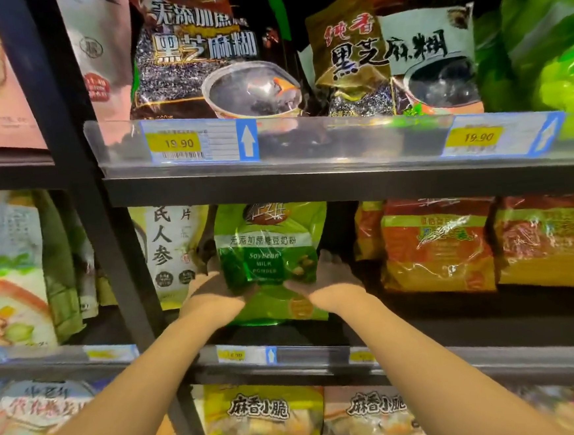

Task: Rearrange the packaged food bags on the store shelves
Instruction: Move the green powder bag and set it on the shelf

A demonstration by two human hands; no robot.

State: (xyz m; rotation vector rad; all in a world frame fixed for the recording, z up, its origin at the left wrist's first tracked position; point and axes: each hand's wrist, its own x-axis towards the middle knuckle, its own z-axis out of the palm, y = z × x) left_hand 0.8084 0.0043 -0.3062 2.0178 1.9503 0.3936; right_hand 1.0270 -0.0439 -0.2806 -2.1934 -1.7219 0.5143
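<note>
One green soybean milk powder bag (270,253) is held upright on the middle shelf (323,350) between two hands.

The left hand (212,285) is pressed against the bag's lower left edge at about 8 o'clock, the right hand (331,275) against its lower right at about 4 o'clock; whether the fingers are spread or curled cannot be told, as they are hidden behind the bag. At 9 o'clock of the bag one pale ginseng bag (168,250) is seen, and at 3 o'clock two orange bags (435,243) stand side by side. On the upper shelf (276,184) two black sesame paste bags (204,52) are counted, with two yellow price tags (178,143) on its clear rail. At 6 o'clock, two yellow snack bags (263,413) lie on the lowest level. The shelving is dark metal, in a dim store aisle.
</note>
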